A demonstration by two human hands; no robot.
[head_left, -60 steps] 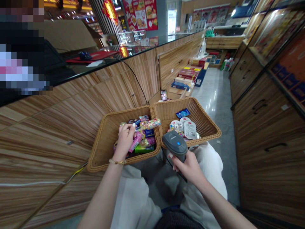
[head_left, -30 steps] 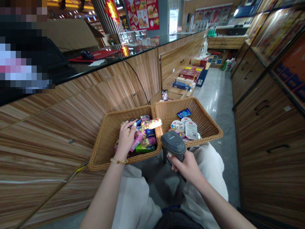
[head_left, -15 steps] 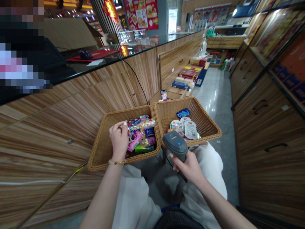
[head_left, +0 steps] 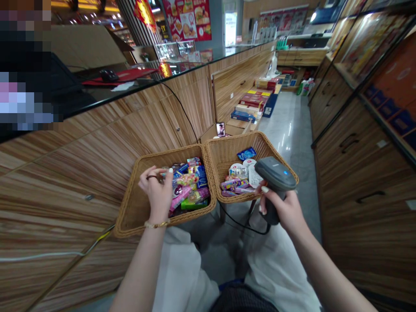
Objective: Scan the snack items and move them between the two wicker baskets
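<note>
My left hand [head_left: 155, 190], a bracelet at its wrist, is over the left wicker basket [head_left: 130, 190] with its fingers closed on a clear tube of coloured candy [head_left: 186, 179]. Part of the tube is hidden behind the fingers. Under it lie a pink packet [head_left: 179, 198], a green packet [head_left: 194, 204] and several blue packs [head_left: 201, 175]. My right hand [head_left: 286, 208] grips the handle of a grey barcode scanner [head_left: 276, 172], with a small blue light on top. The scanner hangs over the near right corner of the right wicker basket [head_left: 224, 151].
In the right basket are a blue packet [head_left: 246, 153], white-lidded packs [head_left: 236, 168] and purple packets [head_left: 231, 184]. A wooden counter [head_left: 156, 117] runs along the left, cabinets [head_left: 357, 173] along the right. A phone [head_left: 220, 129] stands behind the baskets. Stacked boxes [head_left: 253, 99] lie farther back.
My right hand has moved right with the scanner, uncovering purple packets and the scanner's cable. My left hand has drawn the candy tube slightly left and lower. The view has shifted a little.
</note>
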